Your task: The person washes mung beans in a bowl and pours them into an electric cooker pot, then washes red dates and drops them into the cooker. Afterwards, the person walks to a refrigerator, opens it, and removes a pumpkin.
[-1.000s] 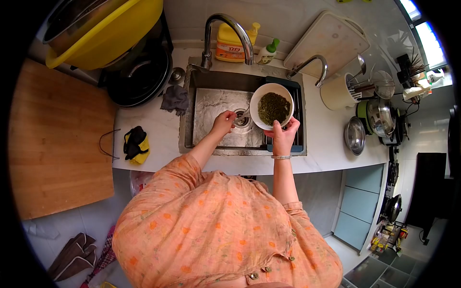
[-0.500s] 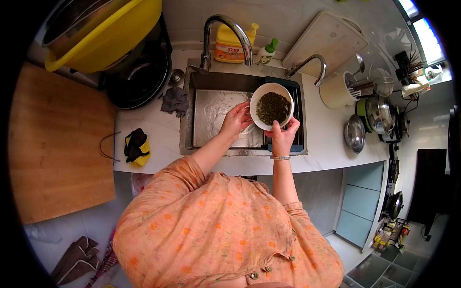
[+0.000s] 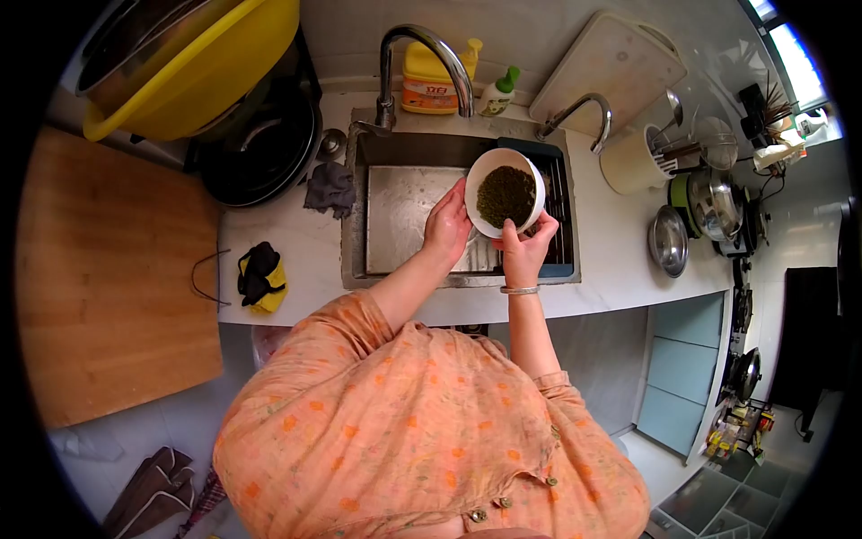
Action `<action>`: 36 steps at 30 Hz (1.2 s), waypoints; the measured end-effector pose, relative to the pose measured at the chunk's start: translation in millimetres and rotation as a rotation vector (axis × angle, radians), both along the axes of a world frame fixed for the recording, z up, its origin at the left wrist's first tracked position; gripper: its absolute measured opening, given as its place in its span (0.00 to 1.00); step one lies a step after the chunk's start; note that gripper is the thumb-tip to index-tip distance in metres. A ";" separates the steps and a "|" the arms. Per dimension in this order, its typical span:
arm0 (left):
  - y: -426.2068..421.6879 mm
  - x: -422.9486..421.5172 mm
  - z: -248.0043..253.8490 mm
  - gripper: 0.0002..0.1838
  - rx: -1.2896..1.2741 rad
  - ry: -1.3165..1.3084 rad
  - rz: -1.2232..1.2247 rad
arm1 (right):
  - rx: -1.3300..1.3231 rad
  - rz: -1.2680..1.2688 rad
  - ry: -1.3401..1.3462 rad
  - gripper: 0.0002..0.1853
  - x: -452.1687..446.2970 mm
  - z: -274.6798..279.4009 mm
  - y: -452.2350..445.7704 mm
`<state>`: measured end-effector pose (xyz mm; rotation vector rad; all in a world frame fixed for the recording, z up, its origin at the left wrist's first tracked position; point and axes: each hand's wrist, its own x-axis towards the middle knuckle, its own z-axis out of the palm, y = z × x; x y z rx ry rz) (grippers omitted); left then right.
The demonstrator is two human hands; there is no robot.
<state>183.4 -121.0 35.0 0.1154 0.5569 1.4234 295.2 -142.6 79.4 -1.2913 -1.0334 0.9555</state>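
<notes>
A white bowl [image 3: 481,169] of small dark green beans [image 3: 505,197], which look like mung beans, is held above the right part of the sink [image 3: 395,225]. My right hand [image 3: 524,248] grips its near right side, thumb over the rim and fingers underneath. The bowl tilts to the left, so its outer right wall shows. My left hand [image 3: 447,226] lies along the bowl's left side, fingers stretched out; they seem to touch the wall. A dark drying rack [image 3: 558,193] sits in the sink under the bowl, partly hidden.
A tall faucet [image 3: 386,90] and a smaller one [image 3: 603,117] stand behind the sink. Soap bottles [image 3: 429,94] are at the back. A grey cloth [image 3: 330,189] lies left of the sink, a metal bowl [image 3: 668,241] to the right. A wooden board [image 3: 117,278] is far left.
The bowl has tilted further left, and the beans have shifted inside it. My left hand has moved flatter against its side. The view has shifted slightly.
</notes>
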 end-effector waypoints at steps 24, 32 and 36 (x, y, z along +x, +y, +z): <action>5.4 1.3 -3.6 0.22 0.004 0.040 0.091 | 0.085 -0.035 -0.132 0.29 -14.1 -4.6 -2.0; 6.0 10.5 -2.9 0.24 -0.002 0.071 0.110 | 0.020 -0.005 -0.108 0.27 -5.1 -5.7 -2.8; 5.3 22.3 -5.8 0.24 -0.001 0.115 0.134 | 0.037 -0.010 -0.010 0.28 4.8 -11.4 -3.6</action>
